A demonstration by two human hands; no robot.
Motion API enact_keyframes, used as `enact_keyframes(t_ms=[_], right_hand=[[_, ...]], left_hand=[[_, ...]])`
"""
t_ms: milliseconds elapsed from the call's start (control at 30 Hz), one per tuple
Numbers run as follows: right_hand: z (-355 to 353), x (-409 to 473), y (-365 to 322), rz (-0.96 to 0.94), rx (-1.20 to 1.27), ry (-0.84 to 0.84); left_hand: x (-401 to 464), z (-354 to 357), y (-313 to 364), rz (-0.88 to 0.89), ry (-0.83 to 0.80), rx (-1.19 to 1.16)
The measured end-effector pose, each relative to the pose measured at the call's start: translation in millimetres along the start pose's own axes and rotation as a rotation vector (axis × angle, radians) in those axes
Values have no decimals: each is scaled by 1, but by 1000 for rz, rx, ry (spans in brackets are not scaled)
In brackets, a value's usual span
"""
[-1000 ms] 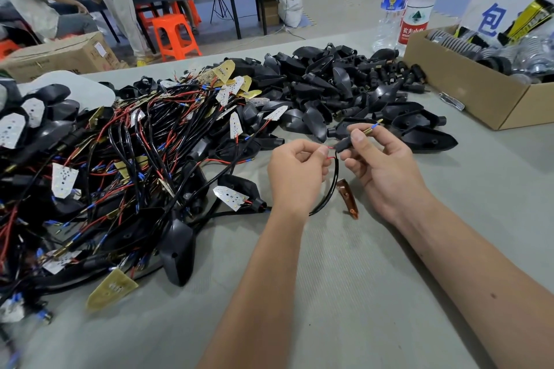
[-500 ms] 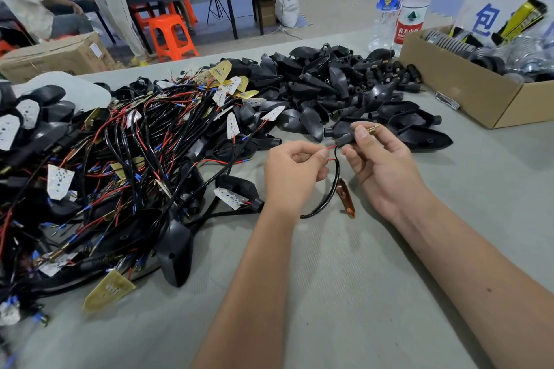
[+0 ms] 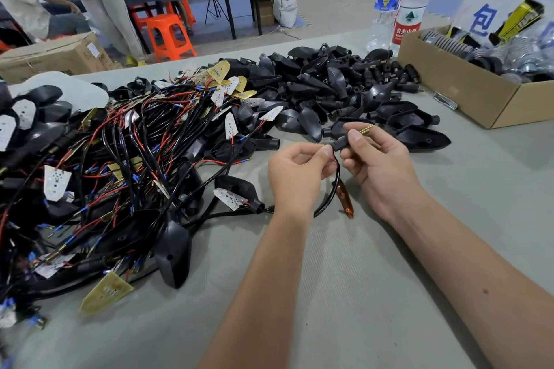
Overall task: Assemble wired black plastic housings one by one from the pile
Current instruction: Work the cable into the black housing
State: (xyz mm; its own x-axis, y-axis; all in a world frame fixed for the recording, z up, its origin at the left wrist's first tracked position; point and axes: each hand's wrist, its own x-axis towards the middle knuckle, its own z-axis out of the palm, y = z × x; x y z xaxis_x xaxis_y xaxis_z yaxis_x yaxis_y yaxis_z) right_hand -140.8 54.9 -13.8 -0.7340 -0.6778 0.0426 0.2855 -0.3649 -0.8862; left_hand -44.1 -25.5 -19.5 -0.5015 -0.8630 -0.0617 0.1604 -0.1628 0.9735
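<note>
Pinching a small black stem connector between right hand thumb and forefinger, brass pin jutting toward 2 o'clock; left hand fingertips clamped on the red wire end at the connector's mouth. Black cable looping down to 6 o'clock, amber lens lying just beside it on the mat. Compared with a second ago, hands closer together, wire nearer the opening: probably mid-threading, seating not yet confirmed. Tangled wired pile at 9 o'clock, loose black housings at 12, cardboard box at 2. Bare grey mat toward 6 o'clock, room enough for elbows; cable snagging the pile possible.
</note>
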Motion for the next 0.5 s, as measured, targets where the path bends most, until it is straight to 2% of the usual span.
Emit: enact_keyframes(t_ms=[67,167,333,500], right_hand=[[-1,1,0,-15,-13,29],[-2,2,0,-6,21,48],[-3,3,-1,10,89,16],[-5,4,-1,-27,38,0]], left_hand=[[-1,2,0,-40,-37,-53],[-2,3,2,-15,-40,8],[-5,7,2,13,-6,77],[-6,6,6,-15,-58,60]])
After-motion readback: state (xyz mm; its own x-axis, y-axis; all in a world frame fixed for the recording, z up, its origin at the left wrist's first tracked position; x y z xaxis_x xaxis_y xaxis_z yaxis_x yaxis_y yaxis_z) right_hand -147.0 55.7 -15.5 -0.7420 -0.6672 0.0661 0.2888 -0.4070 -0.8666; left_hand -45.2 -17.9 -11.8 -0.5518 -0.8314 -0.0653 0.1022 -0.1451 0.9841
